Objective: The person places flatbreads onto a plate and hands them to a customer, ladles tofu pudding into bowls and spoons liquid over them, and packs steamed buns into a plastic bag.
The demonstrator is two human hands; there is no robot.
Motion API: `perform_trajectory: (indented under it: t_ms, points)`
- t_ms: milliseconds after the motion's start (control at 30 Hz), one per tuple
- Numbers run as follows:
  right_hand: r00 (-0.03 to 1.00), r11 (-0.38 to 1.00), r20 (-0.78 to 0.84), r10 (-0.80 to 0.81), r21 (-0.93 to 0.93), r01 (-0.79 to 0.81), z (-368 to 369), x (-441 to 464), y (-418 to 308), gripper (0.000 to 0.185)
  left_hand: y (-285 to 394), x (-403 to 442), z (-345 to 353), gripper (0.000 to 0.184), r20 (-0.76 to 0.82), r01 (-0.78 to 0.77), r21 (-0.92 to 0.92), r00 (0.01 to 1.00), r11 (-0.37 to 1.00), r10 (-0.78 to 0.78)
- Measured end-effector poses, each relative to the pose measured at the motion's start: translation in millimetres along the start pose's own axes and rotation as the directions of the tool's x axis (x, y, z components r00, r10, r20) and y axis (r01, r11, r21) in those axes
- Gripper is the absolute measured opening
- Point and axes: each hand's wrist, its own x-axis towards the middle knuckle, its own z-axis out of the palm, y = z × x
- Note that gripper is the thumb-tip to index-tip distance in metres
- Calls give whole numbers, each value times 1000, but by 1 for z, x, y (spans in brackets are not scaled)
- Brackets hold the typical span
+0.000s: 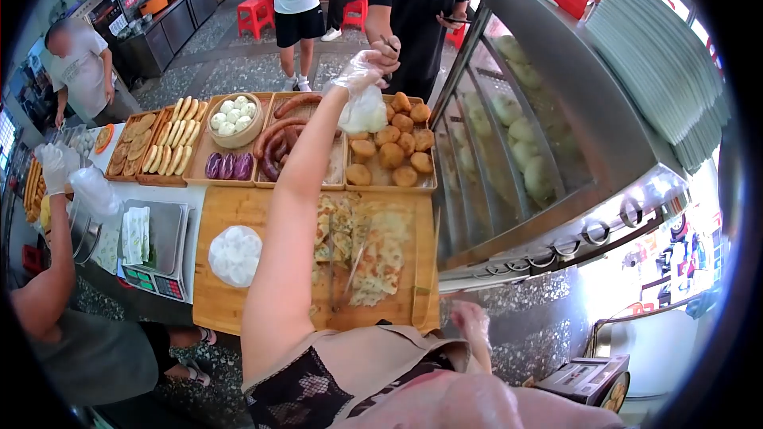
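Note:
My left hand [358, 73], in a clear plastic glove, reaches over the trays with its fingers closed on a white plastic bag [364, 111]. The fingertips meet the hand [387, 54] of a person in a black shirt. The bag hangs beside a tray of round golden buns [391, 156]. My right hand [471, 322], also gloved, is low at the right, past the cutting board [218, 302]; its fingers look loosely apart and hold nothing visible. On the board lie cut flatbread pieces [380, 258] and a stack of round white wrappers or bags [235, 256].
A glass-fronted steel cabinet [556, 214] of buns stands at the right, with stacked trays [652, 56] on top. Trays of sausages, a bun steamer [236, 121] and breadsticks [172, 135] line the far side. A scale [163, 238] and a co-worker's gloved hand [54, 168] are left.

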Motion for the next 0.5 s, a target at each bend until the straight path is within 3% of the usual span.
perform_trajectory:
  t_ms: [67, 133, 167, 200, 267, 333, 400, 433, 500]
  points:
    - [996, 988, 90, -7, -154, 21, -5, 7, 7, 23, -9, 4, -3, 57, 29, 26, -43, 999, 999, -25]
    - [993, 991, 116, -38, -124, 53, 2, 6, 7, 19, -53, 34, -19, 56, 28, -177, -85, 983, 981, 180]
    - [989, 992, 133, -67, -94, 80, 4, 3, 6, 16, -80, 55, -31, 54, 34, -265, -143, 962, 954, 272]
    - [991, 993, 122, -52, -97, 64, 5, 1, 4, 16, -69, 47, -19, 45, -82, -224, -249, 974, 942, 210]
    - [995, 989, 95, -32, -142, 46, 8, 3, 5, 16, -86, 85, -30, 34, 26, -326, -396, 930, 858, 366]
    - [991, 996, 123, -45, -68, 54, 2, 5, 11, 17, -78, 96, -36, 54, 90, -332, -206, 931, 921, 355]
    - [995, 988, 83, -58, -140, 69, 1, 5, 10, 17, -87, 116, -36, 53, -108, -203, -137, 976, 970, 189]
    - [995, 989, 81, -60, -134, 70, -1, 6, 11, 17, -87, 124, -37, 52, -142, -290, -371, 957, 882, 255]
    - [994, 990, 89, -60, -121, 71, -8, 6, 13, 20, -80, 119, -30, 61, -377, -382, -7, 857, 924, 352]
